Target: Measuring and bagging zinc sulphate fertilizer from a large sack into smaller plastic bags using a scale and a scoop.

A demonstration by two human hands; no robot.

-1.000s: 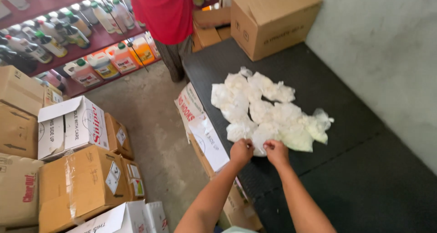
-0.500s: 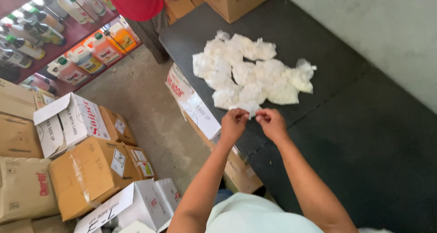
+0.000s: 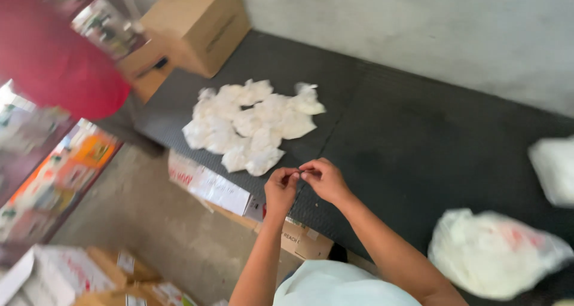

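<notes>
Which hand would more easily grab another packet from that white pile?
Probably the left hand. It sits nearer the white pile; the right hand lies slightly farther to the side. Both hands meet fingertip to fingertip; whatever they pinch is too small to see.

Shop stockroom or packing area

Cartons [image 3: 200, 22] sit on a dark counter [image 3: 418, 150]; more boxes [image 3: 89, 276] crowd the concrete floor beside shelves of bottles [image 3: 54, 180].
</notes>
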